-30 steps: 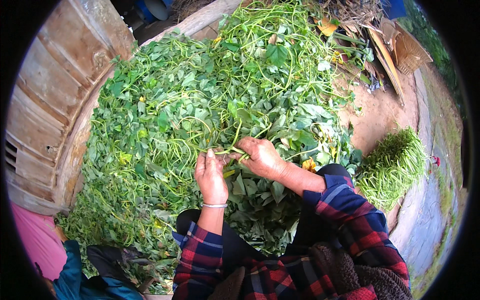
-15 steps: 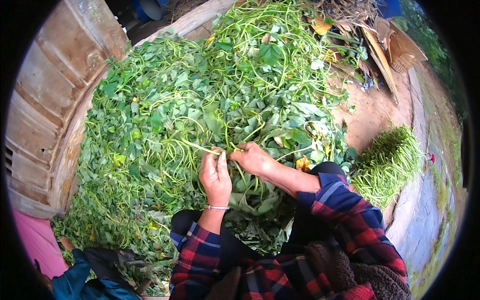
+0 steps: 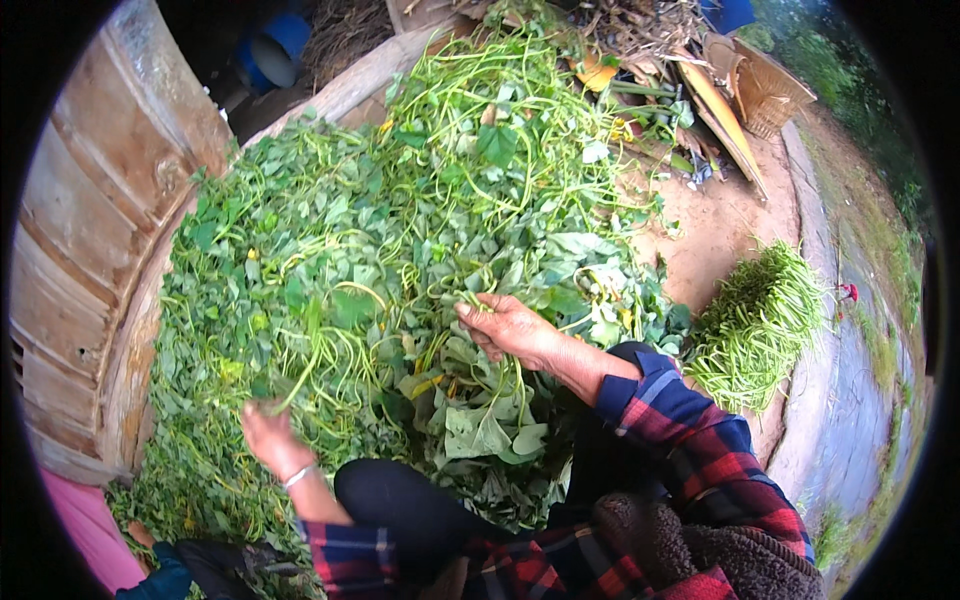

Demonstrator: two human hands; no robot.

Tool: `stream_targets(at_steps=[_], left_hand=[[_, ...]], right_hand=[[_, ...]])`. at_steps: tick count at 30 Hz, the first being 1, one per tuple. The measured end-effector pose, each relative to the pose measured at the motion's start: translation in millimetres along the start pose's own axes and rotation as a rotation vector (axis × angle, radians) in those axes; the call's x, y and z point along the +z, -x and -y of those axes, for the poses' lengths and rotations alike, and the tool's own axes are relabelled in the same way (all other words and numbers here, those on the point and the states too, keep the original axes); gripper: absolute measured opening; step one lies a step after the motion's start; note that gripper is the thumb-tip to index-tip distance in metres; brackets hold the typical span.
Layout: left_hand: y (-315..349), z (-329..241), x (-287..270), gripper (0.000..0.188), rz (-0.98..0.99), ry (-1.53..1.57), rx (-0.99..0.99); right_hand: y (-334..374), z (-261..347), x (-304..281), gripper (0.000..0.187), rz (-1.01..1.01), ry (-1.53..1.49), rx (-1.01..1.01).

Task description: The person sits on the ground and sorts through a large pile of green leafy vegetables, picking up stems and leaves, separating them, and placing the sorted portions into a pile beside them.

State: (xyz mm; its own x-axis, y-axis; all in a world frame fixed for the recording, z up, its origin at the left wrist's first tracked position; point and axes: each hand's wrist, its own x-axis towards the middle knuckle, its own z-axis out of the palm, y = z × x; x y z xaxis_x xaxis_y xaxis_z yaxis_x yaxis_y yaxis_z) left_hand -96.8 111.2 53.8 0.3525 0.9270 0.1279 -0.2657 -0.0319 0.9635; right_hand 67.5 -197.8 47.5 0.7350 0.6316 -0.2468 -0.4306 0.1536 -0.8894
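Observation:
A deep heap of leafy green vines (image 3: pixel 400 230), with long pale stems, spreads in front of me. My right hand (image 3: pixel 508 328) is closed on a leafy vine (image 3: pixel 490 425), thumb pressed against the fingers; broad leaves hang below it between my knees. My left hand (image 3: pixel 272 438), with a pale band at the wrist, is out to the left over the heap. Motion smears its fingers, and a pale green stem (image 3: pixel 298 388) runs up from beside their tips. Whether that stem is gripped or loose cannot be made out.
A stack of trimmed green stems (image 3: pixel 755 330) lies at the right. Curved wooden boards (image 3: pixel 110 170) stand at the left. Dry sticks (image 3: pixel 640 25), a woven basket (image 3: pixel 770 90) and a blue container (image 3: pixel 272 52) are farther off. Another person's sleeve (image 3: pixel 165 575) shows lower left.
My hands were together over the heap; the left has swung away to the left and toward me. My right hand stays near its place with leafy vine in it. The view has shifted slightly.

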Motion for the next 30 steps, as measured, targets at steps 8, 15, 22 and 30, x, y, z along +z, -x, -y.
stream_targets(at_steps=[8,15,22,30], left_hand=[[-37.5,54.9,-245.6,0.027,0.069,-0.995,-0.084],[-132.4,58.3,-175.4,0.028,0.674,-1.991,0.781],[-73.4,-134.7,213.3,0.064,0.44,-0.844,0.918],[-48.3,-38.5,114.5,0.026,0.807,-0.972,0.43]], right_hand=[[16.4,-8.4,-1.1,0.041,0.157,0.407,-0.148],[1.3,-36.1,0.6,0.038,0.318,0.71,-0.141],[-5.2,-36.9,-8.3,0.031,0.231,0.755,-0.196],[-10.8,-30.0,-14.9,0.024,0.256,0.432,-0.211]])
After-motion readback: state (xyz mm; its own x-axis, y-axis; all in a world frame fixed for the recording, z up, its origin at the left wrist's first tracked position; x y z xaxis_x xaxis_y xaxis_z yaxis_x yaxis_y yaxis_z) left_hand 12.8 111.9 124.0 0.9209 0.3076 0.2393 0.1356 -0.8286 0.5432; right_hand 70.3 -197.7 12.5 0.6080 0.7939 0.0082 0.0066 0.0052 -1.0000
